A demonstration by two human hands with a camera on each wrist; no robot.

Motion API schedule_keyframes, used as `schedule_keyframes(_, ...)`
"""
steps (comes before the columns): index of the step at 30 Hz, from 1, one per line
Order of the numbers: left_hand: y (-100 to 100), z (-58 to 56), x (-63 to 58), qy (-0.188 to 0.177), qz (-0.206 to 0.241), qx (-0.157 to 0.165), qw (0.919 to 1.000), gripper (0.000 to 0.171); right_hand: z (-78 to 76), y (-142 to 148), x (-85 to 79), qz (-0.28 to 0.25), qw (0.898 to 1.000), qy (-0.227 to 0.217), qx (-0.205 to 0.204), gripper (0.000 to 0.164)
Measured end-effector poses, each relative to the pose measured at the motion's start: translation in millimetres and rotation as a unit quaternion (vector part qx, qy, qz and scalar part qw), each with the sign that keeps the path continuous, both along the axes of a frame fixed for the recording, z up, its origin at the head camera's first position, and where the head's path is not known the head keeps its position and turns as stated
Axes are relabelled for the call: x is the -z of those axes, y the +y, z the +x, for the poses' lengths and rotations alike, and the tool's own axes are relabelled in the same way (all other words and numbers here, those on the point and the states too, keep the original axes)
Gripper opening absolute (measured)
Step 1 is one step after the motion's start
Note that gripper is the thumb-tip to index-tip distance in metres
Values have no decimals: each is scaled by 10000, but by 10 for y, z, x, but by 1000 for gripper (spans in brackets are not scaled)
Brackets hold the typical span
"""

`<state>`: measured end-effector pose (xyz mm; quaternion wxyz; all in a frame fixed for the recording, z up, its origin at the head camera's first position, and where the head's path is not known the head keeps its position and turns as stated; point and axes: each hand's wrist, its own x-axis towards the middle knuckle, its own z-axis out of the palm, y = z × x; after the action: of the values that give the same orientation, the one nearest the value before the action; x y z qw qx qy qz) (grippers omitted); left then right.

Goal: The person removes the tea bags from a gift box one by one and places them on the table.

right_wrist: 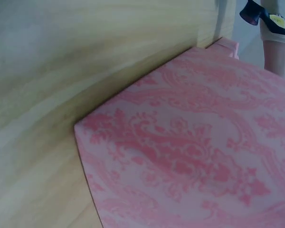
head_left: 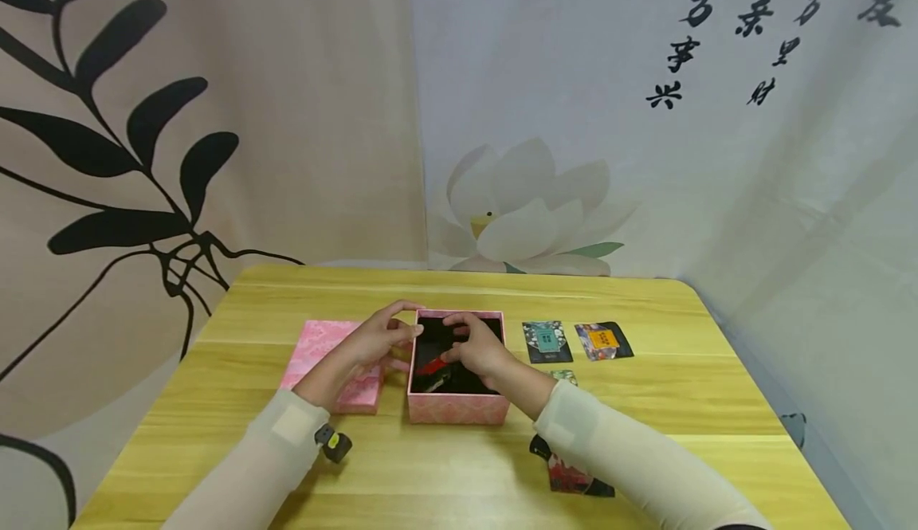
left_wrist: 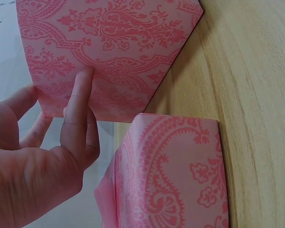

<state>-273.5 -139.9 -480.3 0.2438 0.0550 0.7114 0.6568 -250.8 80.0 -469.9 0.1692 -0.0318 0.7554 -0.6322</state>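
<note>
A pink patterned box (head_left: 459, 409) with a black inside stands upright on the table. My left hand (head_left: 380, 339) is at its left side. In the left wrist view a nearly straight finger (left_wrist: 80, 95) touches the outer wall, while another digit reaches the rim. My right hand (head_left: 479, 348) is down inside the box, fingers bent. By its thumb lies a dark packet with a red label (head_left: 433, 367); whether the fingers pinch it I cannot tell. In the right wrist view the box wall (right_wrist: 180, 137) fills much of the frame and hides the right hand.
A pink lid (head_left: 326, 347) lies left of the box. To the right are a packet with a teal label (head_left: 547, 342) and one with an orange label (head_left: 604, 341). A red-and-black packet (head_left: 570, 478) lies partly under the right sleeve, and another packet (head_left: 563, 375) shows above the sleeve.
</note>
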Motion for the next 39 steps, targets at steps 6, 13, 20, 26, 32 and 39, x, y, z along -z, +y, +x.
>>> schedule_keyframes(6, -5, 4, -14, -13, -4, -52, 10000, 48, 22, -3, 13, 295, 9989, 361, -76, 67)
schedule_keyframes(13, -12, -3, -20, 110, -30, 17, 9999, 49, 76, -11, -21, 1461, 9800, 1314, -325, 58)
schedule_keyframes(20, -4, -1, -28, 60, -47, -99, 9999, 48, 65, -20, 0, 1405, 9836, 1064, -381, 56)
schedule_keyframes(26, 5, -5, -5, 38, -58, -117, 9999, 49, 70, -17, 10, 1421, 9844, 948, -409, 27)
schedule_keyframes(32, 10, 6, 3, 181, -68, -24, 9998, 52, 106, 4, -25, 1450, 9849, 809, -484, 15)
schedule_keyframes(39, 5, 9, 2, 117, -120, -55, 9998, 53, 125, 49, -149, 1620, 9809, 894, -607, 16)
